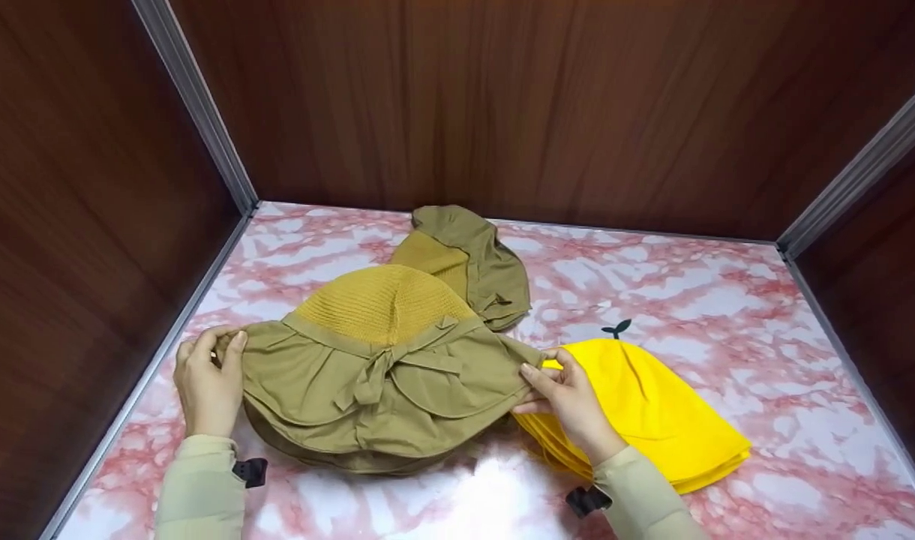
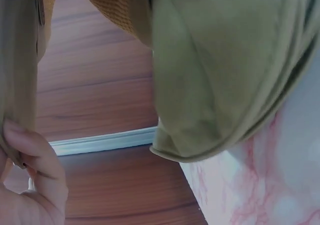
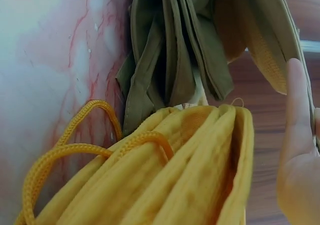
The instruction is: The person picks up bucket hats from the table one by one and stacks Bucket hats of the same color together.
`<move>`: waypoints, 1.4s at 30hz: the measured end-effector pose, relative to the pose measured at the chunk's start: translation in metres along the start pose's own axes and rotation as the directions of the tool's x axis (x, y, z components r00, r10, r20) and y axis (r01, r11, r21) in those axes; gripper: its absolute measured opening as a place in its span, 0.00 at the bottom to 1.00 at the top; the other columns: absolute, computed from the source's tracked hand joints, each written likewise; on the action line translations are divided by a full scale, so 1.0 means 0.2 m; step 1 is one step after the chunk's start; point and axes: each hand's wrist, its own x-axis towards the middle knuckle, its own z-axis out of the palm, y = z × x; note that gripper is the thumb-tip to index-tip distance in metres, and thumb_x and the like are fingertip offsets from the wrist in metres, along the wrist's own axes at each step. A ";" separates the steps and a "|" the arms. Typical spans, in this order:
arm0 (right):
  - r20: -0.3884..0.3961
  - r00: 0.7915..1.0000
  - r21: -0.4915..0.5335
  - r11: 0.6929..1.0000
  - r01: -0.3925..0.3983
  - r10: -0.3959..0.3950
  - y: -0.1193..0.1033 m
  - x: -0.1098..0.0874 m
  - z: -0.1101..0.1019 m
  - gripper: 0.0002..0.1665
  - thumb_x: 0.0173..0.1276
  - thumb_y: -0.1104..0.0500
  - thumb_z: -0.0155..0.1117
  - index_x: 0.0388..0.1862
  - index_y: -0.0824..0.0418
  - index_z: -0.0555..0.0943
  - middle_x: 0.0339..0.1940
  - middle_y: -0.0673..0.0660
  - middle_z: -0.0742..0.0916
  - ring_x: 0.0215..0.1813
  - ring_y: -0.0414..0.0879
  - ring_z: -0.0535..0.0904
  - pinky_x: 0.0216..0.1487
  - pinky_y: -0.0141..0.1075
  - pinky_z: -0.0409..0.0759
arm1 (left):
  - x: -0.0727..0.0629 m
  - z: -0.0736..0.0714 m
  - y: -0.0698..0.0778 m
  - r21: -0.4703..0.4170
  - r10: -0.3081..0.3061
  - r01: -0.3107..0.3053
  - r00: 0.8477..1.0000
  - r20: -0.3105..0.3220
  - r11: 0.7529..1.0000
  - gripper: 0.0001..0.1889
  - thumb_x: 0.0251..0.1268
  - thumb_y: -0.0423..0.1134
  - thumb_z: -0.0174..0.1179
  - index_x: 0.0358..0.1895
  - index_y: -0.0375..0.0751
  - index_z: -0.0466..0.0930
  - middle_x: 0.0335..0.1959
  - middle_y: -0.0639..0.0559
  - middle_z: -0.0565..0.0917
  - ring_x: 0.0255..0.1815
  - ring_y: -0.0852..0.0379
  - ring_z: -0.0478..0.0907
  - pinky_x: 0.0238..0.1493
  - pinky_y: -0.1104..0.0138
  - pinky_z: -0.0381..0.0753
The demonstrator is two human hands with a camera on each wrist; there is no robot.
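An olive sun hat with a mustard knit crown and a bow on its band is stretched between both hands. My left hand pinches the left end of its wide brim; the left wrist view shows the thumb on the cloth edge. At the opposite end, my right hand pinches the brim between thumb and fingers. Behind the held hat lies a second olive hat with the same mustard crown, partly hidden by it. A yellow hat with a green sprout on top lies under and beside my right hand.
The tabletop has a pink and white marbled pattern. Dark wood panels enclose it at the back and both sides, with metal strips at the corners. Yellow cords hang loose from the yellow hat in the right wrist view.
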 end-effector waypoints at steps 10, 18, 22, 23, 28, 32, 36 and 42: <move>-0.033 0.999 0.016 1.000 0.017 -0.016 0.00 0.02 0.03 0.10 0.73 0.68 0.56 0.45 0.61 0.66 0.22 0.52 0.83 0.22 0.46 0.84 0.30 0.42 0.88 | 0.02 -0.02 0.02 -0.026 0.007 -0.008 0.999 -0.043 1.000 0.10 0.70 0.37 0.60 0.47 0.34 0.83 0.32 0.44 0.72 0.37 0.53 0.65 0.38 0.63 0.61; -0.049 0.994 0.039 0.994 0.103 -0.101 -0.07 0.02 0.07 0.07 0.73 0.69 0.55 0.45 0.60 0.69 0.21 0.53 0.82 0.21 0.46 0.82 0.28 0.43 0.87 | 0.06 -0.10 0.12 -0.068 0.028 -0.037 0.992 -0.126 0.997 0.11 0.69 0.39 0.62 0.48 0.36 0.84 0.34 0.56 0.70 0.36 0.70 0.61 0.39 0.69 0.63; -0.019 0.994 0.027 0.994 0.105 -0.104 -0.07 0.03 0.11 0.09 0.73 0.68 0.56 0.48 0.61 0.69 0.24 0.53 0.85 0.22 0.47 0.84 0.28 0.42 0.88 | 0.06 -0.13 0.09 -0.042 0.014 -0.020 0.991 -0.130 0.999 0.11 0.69 0.39 0.61 0.48 0.36 0.84 0.35 0.51 0.73 0.38 0.65 0.63 0.41 0.67 0.63; -0.011 0.995 0.019 0.995 0.101 -0.101 -0.07 0.03 0.11 0.09 0.73 0.68 0.56 0.48 0.62 0.69 0.25 0.53 0.85 0.22 0.46 0.84 0.29 0.42 0.88 | 0.06 -0.13 0.08 -0.032 0.010 -0.014 0.992 -0.128 0.999 0.11 0.69 0.38 0.61 0.48 0.36 0.84 0.35 0.49 0.73 0.39 0.62 0.64 0.41 0.66 0.63; 0.020 0.998 -0.003 0.998 0.055 -0.055 -0.01 0.06 0.13 0.09 0.73 0.68 0.56 0.47 0.62 0.67 0.25 0.52 0.86 0.20 0.45 0.84 0.29 0.41 0.88 | 0.05 -0.12 -0.01 -0.004 0.003 -0.003 0.994 -0.106 1.000 0.11 0.69 0.36 0.61 0.48 0.33 0.83 0.35 0.38 0.75 0.41 0.48 0.68 0.42 0.60 0.63; 0.016 1.000 0.001 1.000 0.010 -0.010 0.05 0.10 0.12 0.08 0.73 0.68 0.56 0.46 0.63 0.67 0.23 0.52 0.85 0.19 0.44 0.84 0.29 0.41 0.88 | 0.04 -0.09 -0.06 0.006 -0.005 0.005 0.997 -0.077 1.000 0.11 0.69 0.35 0.61 0.48 0.32 0.82 0.34 0.36 0.75 0.41 0.45 0.69 0.41 0.57 0.63; -0.016 0.999 0.001 0.999 -0.039 0.039 0.09 0.12 0.11 0.09 0.73 0.67 0.56 0.48 0.65 0.68 0.21 0.52 0.83 0.18 0.44 0.83 0.28 0.41 0.88 | 0.04 -0.05 -0.09 0.023 0.010 -0.009 0.999 -0.049 1.000 0.09 0.68 0.34 0.61 0.46 0.32 0.83 0.31 0.36 0.74 0.38 0.45 0.68 0.40 0.57 0.62; -0.037 0.997 -0.019 0.997 -0.074 0.073 0.14 0.14 0.13 0.10 0.73 0.67 0.57 0.47 0.66 0.66 0.19 0.53 0.82 0.17 0.43 0.82 0.26 0.40 0.87 | 0.05 0.00 -0.15 0.052 -0.026 0.026 1.000 0.011 0.998 0.09 0.69 0.33 0.60 0.46 0.32 0.82 0.34 0.33 0.77 0.44 0.39 0.70 0.47 0.51 0.67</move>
